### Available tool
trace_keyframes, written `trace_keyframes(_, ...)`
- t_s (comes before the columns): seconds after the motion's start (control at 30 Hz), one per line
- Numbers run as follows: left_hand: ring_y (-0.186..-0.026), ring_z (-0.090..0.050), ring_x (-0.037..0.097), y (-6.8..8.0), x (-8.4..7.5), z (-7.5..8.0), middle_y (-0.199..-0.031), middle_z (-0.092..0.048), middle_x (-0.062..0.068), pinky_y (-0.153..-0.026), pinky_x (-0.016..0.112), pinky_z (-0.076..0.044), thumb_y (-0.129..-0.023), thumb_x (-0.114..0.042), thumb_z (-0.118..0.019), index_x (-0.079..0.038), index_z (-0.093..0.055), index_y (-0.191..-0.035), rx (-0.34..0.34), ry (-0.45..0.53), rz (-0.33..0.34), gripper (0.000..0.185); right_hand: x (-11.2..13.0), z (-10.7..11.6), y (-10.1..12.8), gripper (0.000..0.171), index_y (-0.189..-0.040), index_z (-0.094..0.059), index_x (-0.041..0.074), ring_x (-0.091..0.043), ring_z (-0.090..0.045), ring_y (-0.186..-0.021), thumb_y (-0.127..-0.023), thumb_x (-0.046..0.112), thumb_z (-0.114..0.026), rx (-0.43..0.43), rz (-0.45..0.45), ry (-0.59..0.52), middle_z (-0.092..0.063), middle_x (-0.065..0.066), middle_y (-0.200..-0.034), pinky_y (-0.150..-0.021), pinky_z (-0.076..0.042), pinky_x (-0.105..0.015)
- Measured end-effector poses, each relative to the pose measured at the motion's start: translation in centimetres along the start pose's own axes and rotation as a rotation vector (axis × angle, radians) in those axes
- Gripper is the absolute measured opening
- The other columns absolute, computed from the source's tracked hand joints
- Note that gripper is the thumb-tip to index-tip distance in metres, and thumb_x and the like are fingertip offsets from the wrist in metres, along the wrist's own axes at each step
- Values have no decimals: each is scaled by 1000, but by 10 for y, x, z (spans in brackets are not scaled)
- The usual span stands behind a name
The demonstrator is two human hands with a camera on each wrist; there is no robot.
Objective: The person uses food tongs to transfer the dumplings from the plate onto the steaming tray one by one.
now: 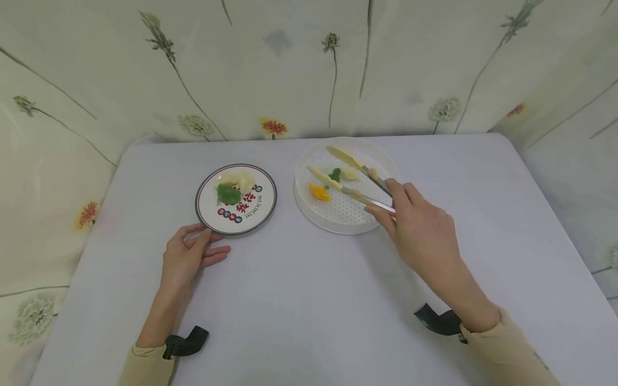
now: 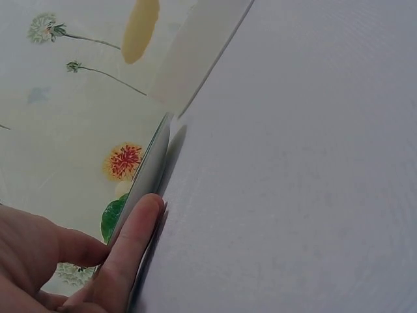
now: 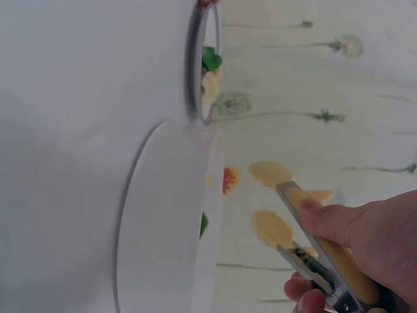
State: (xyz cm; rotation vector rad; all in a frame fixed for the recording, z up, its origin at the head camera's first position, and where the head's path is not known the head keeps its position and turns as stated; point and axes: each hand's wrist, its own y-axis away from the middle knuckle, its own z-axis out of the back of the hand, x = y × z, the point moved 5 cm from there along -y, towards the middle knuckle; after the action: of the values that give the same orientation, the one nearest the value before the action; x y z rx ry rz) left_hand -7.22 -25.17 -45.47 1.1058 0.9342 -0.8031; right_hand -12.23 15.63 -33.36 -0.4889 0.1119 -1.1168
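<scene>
My left hand (image 1: 185, 254) pinches the near left rim of a small white plate (image 1: 263, 206) with a dark border and red lettering; the thumb lies above and fingers below. On it sit a green piece (image 1: 229, 194) and pale dumpling-like pieces (image 1: 245, 182). My right hand (image 1: 427, 228) grips metal tongs (image 1: 359, 197) with pale yellow tips, their two arms apart. The tips are over a round white dish (image 1: 338, 227) with a dotted floor. Inside lie an orange-yellow piece (image 1: 319, 192), a green piece (image 1: 335, 174) and a pale piece (image 1: 350, 173), partly between the arms.
Both dishes stand toward the back of a table covered by a white cloth (image 1: 299, 300). Behind them hangs a flower-patterned curtain (image 1: 309, 69). Each wrist wears a black camera mount, the left one (image 1: 185, 343) close over the cloth.
</scene>
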Motion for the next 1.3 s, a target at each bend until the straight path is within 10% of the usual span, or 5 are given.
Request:
trace_keyframes(0.67,-82,-82,6,-2,1,-1,-140,-69,29,-82,27,-71,-115,-28,-52,-1,-32,-163,5,-8,-19,58,73,-46,-29,61,-138,-60,3,-21,-57,-58,-99,46,-76,113,154,-70,-69,-10,-103,-43,-51,-34)
trace_keyframes(1.3,-83,-82,5,-3,3,-1,-145,-65,31,-83,27,-71,-115,-28,-51,-2,-33,-163,7,-6,-10,57,103,-86,-58,58,-135,-63,-1,-18,-48,-54,-106,50,-65,198,103,-68,-65,-9,-96,-38,-43,-29)
